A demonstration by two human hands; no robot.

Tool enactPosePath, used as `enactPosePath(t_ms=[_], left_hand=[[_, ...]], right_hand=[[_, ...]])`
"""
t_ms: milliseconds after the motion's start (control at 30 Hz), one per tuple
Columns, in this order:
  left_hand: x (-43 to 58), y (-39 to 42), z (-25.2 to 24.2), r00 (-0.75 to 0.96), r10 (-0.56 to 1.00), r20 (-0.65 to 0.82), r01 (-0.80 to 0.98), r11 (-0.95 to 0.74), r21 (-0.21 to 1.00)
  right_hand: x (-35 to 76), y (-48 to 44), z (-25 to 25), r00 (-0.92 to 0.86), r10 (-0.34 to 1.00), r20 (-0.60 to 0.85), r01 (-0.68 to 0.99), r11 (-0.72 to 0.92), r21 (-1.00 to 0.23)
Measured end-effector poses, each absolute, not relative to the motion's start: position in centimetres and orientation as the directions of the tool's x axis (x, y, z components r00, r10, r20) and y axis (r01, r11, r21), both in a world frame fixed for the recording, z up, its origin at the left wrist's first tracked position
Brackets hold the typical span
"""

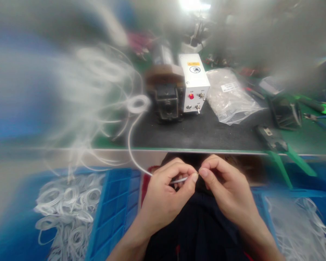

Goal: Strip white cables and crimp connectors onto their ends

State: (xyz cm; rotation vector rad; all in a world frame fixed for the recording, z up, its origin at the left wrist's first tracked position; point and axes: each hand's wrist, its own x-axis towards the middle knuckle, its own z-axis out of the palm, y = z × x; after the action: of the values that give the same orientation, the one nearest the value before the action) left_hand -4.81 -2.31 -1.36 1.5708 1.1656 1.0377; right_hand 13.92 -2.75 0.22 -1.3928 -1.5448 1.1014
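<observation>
Just in front of the bench edge, my left hand [172, 192] pinches a white cable [136, 162] close to its end. The cable passes through that hand and runs back up to a small coil [138, 104] on the bench. My right hand [225, 186] is closed at the fingertips, nearly touching the left ones at the cable's tip. Something tiny and brownish shows between the two pinches, too small to make out.
A white control box [195, 81] adjoins a dark machine [167, 103] on the bench. Right of it lie a plastic bag [229, 96] and green-handled pliers [273, 139] overhanging the edge. Blue crates [112, 206] with coiled cables [70, 214] flank me; loose cables blur at left.
</observation>
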Motion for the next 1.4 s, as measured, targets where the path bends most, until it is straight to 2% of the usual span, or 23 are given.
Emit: enactPosePath(t_ms=[200,400,600,700,800,833,900,967,1133,1233,1300,1400], left_hand=[[-4.8,-2.1,-1.3,0.226,0.968,0.105,0.247,-0.162,0.956],[-3.9,-1.9,-0.8,0.277,0.953,0.126,0.245,-0.196,0.949],[-1.1,-0.8,0.8,0.369,0.901,0.228,0.203,-0.318,0.926],[0.7,0.1,1.4,0.409,0.877,0.251,0.182,-0.348,0.920],[2.6,1.2,1.7,0.445,0.859,0.252,0.158,-0.352,0.923],[3.2,1.6,1.8,0.458,0.854,0.248,0.151,-0.349,0.925],[4.5,2.4,1.8,0.495,0.840,0.224,0.145,-0.334,0.931],[5.9,3.3,1.7,0.541,0.819,0.191,0.142,-0.313,0.939],[8.7,4.9,1.3,0.610,0.784,0.116,0.131,-0.244,0.961],[9.5,5.6,1.0,0.618,0.784,0.051,0.141,-0.175,0.974],[9.7,6.1,0.9,0.623,0.782,0.014,0.158,-0.143,0.977],[9.9,6.5,0.9,0.635,0.772,-0.017,0.168,-0.116,0.979]], right_hand=[[14.0,-2.7,0.1,-0.117,0.993,-0.023,0.349,0.019,-0.937],[15.3,-3.4,0.6,-0.068,0.997,0.023,0.401,0.048,-0.915],[17.6,-4.5,1.7,0.038,0.995,0.088,0.409,0.065,-0.910],[19.5,-4.8,1.9,0.128,0.977,0.170,0.479,0.089,-0.873],[23.6,-5.0,0.8,0.272,0.911,0.310,0.716,0.023,-0.698],[25.5,-5.2,0.1,0.319,0.874,0.365,0.810,-0.052,-0.584],[29.5,-5.6,-1.8,0.296,0.841,0.454,0.930,-0.144,-0.339],[33.0,-6.0,-3.9,0.269,0.867,0.419,0.961,-0.213,-0.176],[35.5,-6.2,-6.9,0.246,0.920,0.306,0.969,-0.237,-0.068],[34.3,-5.4,-6.5,0.292,0.923,0.251,0.957,-0.282,-0.075],[33.8,-4.8,-5.9,0.374,0.908,0.189,0.917,-0.332,-0.221],[34.0,-4.1,-5.1,0.501,0.861,0.082,0.771,-0.401,-0.494]])
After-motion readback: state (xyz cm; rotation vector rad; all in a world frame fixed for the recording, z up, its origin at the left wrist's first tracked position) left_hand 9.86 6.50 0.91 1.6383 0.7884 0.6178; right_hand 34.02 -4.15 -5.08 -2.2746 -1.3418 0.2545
